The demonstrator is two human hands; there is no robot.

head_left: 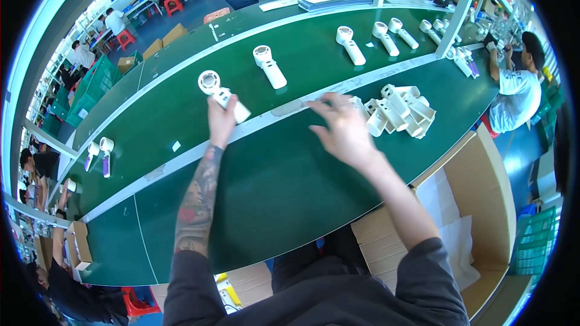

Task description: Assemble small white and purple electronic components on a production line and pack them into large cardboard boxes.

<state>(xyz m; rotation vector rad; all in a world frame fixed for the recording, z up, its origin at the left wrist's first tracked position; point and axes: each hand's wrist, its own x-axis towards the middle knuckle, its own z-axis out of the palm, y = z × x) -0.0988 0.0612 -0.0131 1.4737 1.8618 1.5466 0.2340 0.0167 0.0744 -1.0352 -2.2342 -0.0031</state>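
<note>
My left hand [222,119] is closed around the handle of a white handheld fan [209,82] with a round ring-shaped head. That fan is over the green belt [308,54], its head pointing away from me. My right hand [345,130] hovers above the near worktop, thumb and fingers apart, with nothing visible in it. Just right of it lies a pile of white plastic shell pieces [396,108]. Another white fan [270,67] rests on the belt beyond my hands, and a further one [351,46] lies to its right.
A pale rail [272,119] divides belt from worktop. Two fans with purple handles [106,157] lie far left. An open cardboard box [483,199] stands at my right, below the table edge. Co-workers sit at the right [522,93] and lower left [75,293].
</note>
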